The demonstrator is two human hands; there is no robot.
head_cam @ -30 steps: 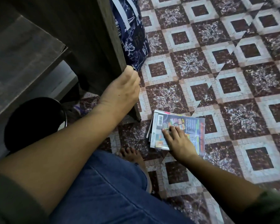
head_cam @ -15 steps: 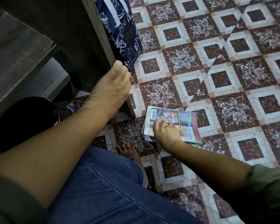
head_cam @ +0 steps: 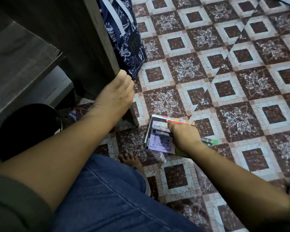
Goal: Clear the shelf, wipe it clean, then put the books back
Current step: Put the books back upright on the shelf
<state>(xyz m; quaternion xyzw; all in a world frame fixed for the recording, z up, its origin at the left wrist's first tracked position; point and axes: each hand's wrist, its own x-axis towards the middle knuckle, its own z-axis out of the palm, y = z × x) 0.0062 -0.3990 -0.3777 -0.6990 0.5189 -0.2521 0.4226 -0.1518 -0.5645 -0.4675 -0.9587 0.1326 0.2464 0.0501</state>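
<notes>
2 hands: left hand [head_cam: 115,96] grips the shelf panel [head_cam: 97,47]; right hand [head_cam: 182,136] grasps the books [head_cam: 159,141]
books: stack on the floor tiles [head_cam: 241,81] by the panel's foot
blue bag [head_cam: 124,36]: against the panel, contents hidden
black tub [head_cam: 23,131]: perhaps a bin, inside dark

Home room: patterned floor tiles [head_cam: 224,84], wooden shelf unit [head_cam: 84,47], fabric bag [head_cam: 124,39], bare foot [head_cam: 130,160].

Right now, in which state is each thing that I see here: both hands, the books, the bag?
Books: stacked on the floor, top ones tilted up.
Right hand: fingers curled round the top books.
Left hand: grips the edge of the shelf side panel.
Blue bag: upright on the floor, against the side panel.
</notes>
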